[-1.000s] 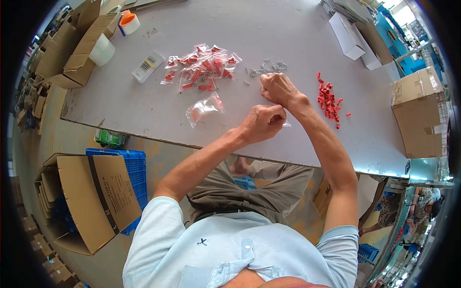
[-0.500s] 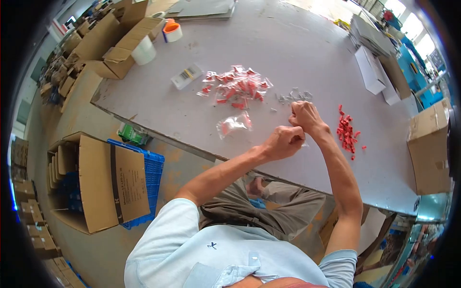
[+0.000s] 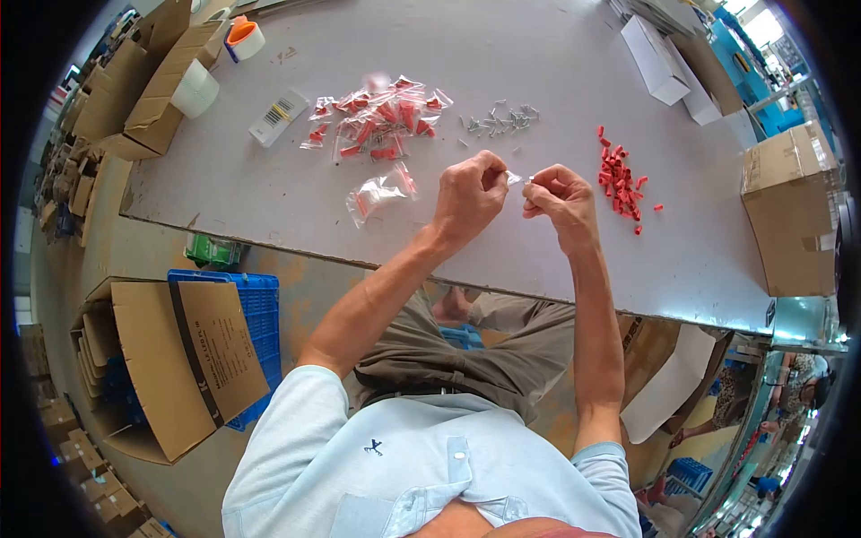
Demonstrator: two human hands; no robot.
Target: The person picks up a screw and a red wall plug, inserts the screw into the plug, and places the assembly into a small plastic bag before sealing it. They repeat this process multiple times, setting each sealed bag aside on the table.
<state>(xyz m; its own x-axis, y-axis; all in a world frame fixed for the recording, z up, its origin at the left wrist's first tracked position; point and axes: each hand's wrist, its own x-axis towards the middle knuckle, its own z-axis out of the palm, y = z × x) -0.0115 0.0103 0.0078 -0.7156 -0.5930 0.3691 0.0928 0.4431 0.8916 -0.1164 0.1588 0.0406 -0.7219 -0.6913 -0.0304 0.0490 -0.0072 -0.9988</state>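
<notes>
My left hand [image 3: 471,195] is closed in a pinch on a small clear plastic bag [image 3: 513,178] above the table. To its right, my right hand [image 3: 565,202] pinches something small and pale at its fingertips, too small to make out. Just beyond the hands lie loose grey screws [image 3: 507,118]. A heap of clear bags with red pieces [image 3: 386,117] is to the left, and a few mostly clear bags [image 3: 381,194] lie nearer the table edge. Loose red pieces [image 3: 619,179] are scattered to the right of my right hand.
On the table [image 3: 296,197] are a white labelled box [image 3: 278,117], an orange and white tape roll [image 3: 244,39], a white cup-like roll [image 3: 195,89] and a cardboard box [image 3: 789,215] at right. Below left, another carton [image 3: 193,359] stands by a blue crate [image 3: 260,314].
The view has shifted, so the table items appear further up and left. My hands have moved apart from each other, and the clear bag now shows between them.
</notes>
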